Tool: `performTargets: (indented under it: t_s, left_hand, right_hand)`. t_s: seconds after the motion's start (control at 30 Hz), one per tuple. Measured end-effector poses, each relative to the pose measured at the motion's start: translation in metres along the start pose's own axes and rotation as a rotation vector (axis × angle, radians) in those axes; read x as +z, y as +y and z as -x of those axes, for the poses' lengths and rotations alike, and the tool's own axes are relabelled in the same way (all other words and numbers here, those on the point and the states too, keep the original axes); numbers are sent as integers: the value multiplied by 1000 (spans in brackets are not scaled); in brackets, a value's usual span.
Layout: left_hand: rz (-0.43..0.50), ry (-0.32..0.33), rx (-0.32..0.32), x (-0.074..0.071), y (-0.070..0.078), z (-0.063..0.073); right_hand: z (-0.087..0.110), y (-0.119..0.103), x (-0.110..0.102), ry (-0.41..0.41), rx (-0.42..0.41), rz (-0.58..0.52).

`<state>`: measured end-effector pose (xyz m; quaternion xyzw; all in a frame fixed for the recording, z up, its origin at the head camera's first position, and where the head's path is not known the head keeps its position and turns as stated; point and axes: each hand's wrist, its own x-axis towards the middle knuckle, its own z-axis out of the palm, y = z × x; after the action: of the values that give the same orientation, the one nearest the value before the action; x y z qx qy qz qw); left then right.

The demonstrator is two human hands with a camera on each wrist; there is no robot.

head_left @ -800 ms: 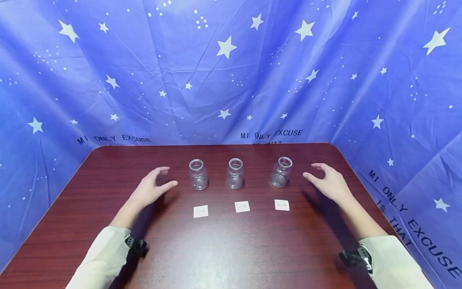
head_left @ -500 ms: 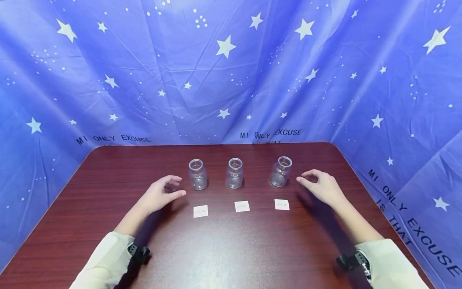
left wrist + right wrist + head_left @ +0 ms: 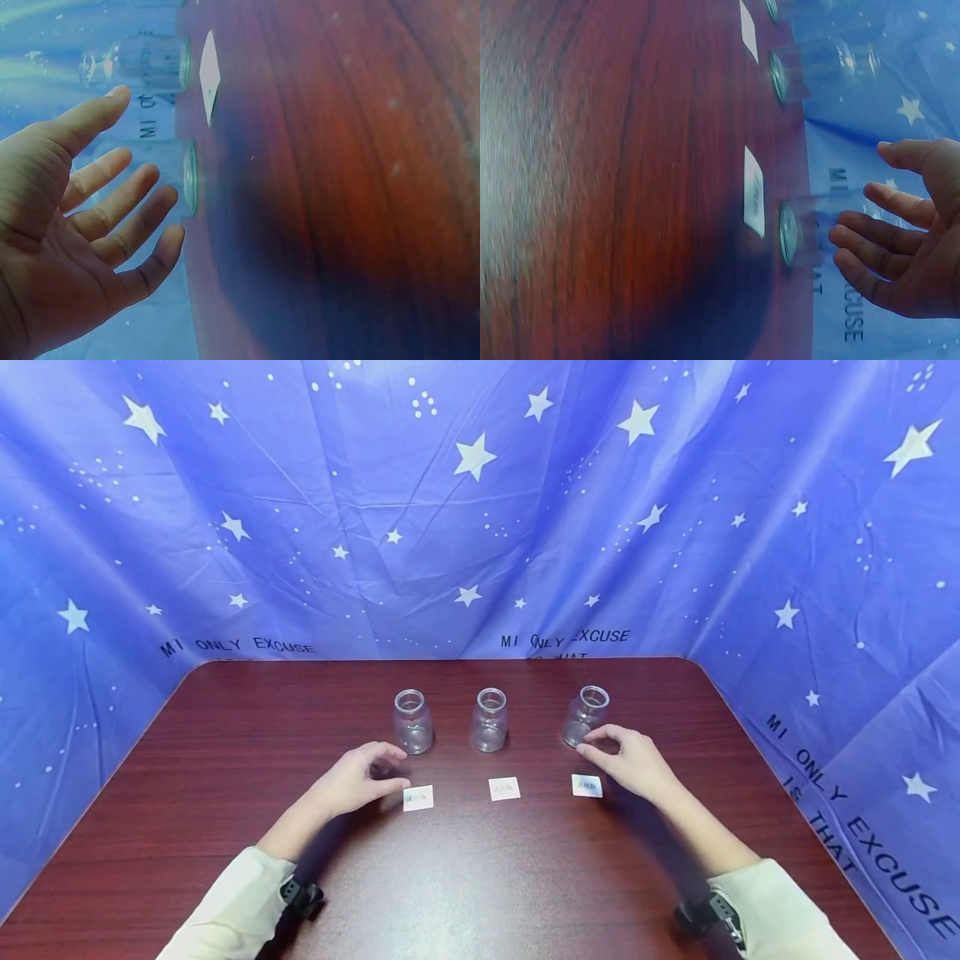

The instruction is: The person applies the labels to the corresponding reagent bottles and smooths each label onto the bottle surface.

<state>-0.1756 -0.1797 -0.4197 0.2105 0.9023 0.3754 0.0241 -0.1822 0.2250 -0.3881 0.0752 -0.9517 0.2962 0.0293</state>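
Three clear glass jars stand upright in a row on the far half of the tabletop (image 3: pixel 487 877): the left jar (image 3: pixel 414 727), the middle jar (image 3: pixel 490 722) and the right jar (image 3: pixel 587 714). The gap between the middle and right jars is wider than the one between the left and middle jars.

On the near side of the jars lie three small white cards, flat and apart from the glass: the left card (image 3: pixel 418 798), the middle card (image 3: pixel 505 789) and the right card (image 3: pixel 587 786). Each bears dark marks too small to read.

The left hand (image 3: pixel 360 781) is released, its fingers loosely bent and the thumb spread away from them. Its fingertips are near the base of the left jar, and its thumb tip is beside the left card; whether it touches the card I cannot tell.

The right hand (image 3: pixel 630 760) is also released, fingers slightly bent. In the head view it overlaps the lower part of the right jar; contact cannot be made out.

Pale sleeves (image 3: pixel 232 902) cover the forearms, with a black device (image 3: pixel 302 896) at each wrist. Behind the tabletop hangs a blue cloth (image 3: pixel 337 468) printed with white stars, dots and black lettering, including "ONLY EXCUSE".
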Motion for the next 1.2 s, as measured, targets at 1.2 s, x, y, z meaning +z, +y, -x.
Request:
performTargets:
  t_s: [1.2]
  left_hand:
    - [-204, -84, 48, 13, 6, 5]
  right_hand:
    - [-6, -89, 93, -248, -264, -166]
